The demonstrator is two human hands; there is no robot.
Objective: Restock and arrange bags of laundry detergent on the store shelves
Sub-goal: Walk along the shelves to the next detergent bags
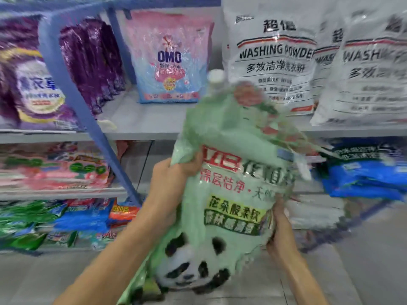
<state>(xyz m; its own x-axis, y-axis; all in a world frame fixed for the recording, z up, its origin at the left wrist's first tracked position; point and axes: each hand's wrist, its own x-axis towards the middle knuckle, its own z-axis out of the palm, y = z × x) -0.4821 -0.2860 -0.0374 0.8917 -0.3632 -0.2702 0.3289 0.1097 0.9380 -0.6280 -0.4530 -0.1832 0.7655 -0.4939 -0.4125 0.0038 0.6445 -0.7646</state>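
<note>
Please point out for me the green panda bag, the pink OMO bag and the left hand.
green bag point(235, 190): head view, on the middle of its printed front.
OMO bag point(169, 57): head view, on the blue OMO letters.
left hand point(174, 172): head view, on the back of the hand.

Pink-blue bag point(169, 62), far, upper shelf: "OMO". White bag point(271, 62) right of it: "超能", "WASHING POWDER", "多效洁净洗衣粉". Second white bag point(372, 69), far right: "WASH", rest hidden. Near green pouch point(231, 194): "深层洁净", "花朵般柔软". Orange pack point(123, 211), lower left: "900". Other print too blurred.
</note>
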